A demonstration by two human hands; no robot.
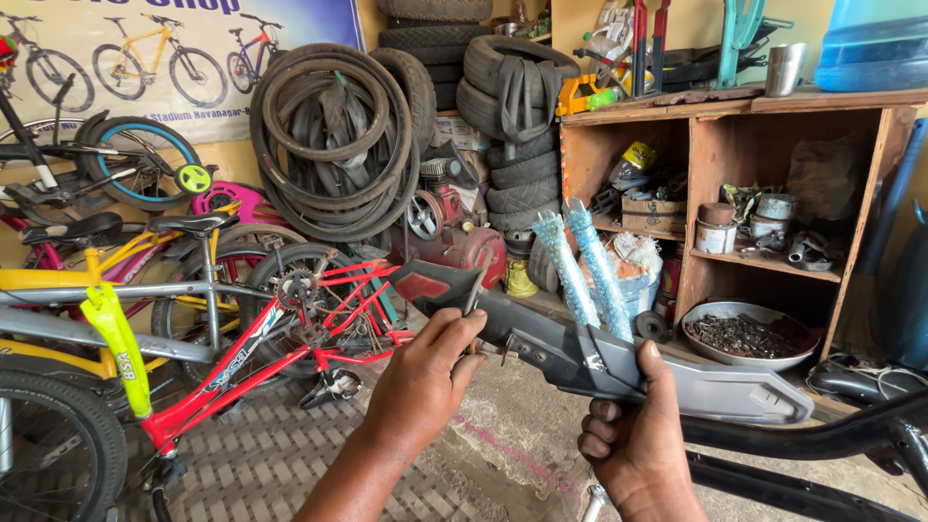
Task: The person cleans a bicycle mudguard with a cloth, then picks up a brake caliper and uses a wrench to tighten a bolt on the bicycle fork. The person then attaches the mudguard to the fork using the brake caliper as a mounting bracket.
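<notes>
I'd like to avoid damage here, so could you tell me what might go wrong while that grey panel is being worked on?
The thin metal tool in the left hand could slip toward the fingers. The long grey plastic panel, gripped only by the right hand, might twist or drop onto the concrete floor.

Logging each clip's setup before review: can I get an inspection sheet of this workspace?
Surface: patterned paved floor, dusty.
Job's things: long grey plastic panel, held in the air by both hands.
Clutter: red bicycle frame, stacked tyres, metal dish of small parts.
Grippers: left hand pinches a thin tool against the panel; right hand grips the panel from below.
Cables: white cord by the shelf.
Surroundings: wooden shelf unit with tins, bicycle poster on the wall.
</notes>
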